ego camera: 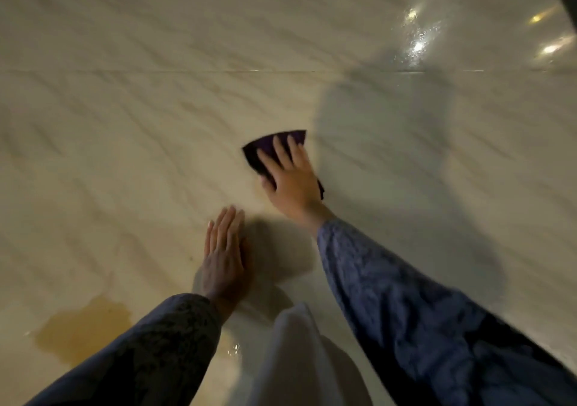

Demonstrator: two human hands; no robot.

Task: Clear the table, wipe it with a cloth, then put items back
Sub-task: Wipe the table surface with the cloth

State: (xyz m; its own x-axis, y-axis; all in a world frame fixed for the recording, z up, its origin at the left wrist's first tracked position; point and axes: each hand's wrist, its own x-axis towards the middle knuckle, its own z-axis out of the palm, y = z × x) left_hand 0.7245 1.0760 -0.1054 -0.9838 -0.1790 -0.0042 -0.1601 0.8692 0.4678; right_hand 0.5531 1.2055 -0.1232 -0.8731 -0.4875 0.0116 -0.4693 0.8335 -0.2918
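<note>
A pale marble table top [156, 124] fills the view. My right hand [288, 177] lies flat with straight fingers on a dark purple cloth [259, 149] near the middle and presses it onto the marble. Most of the cloth is hidden under the hand; its far edge and left corner show. My left hand [223, 255] rests flat on the bare marble, fingers straight and together, nearer to me and to the left of the cloth. It holds nothing.
A brownish wet stain [84, 327] spreads on the marble at the lower left. A thin seam [187, 71] runs across the top. Bright light reflections [416, 46] glint at the upper right. A white garment [296, 352] hangs between my blue sleeves.
</note>
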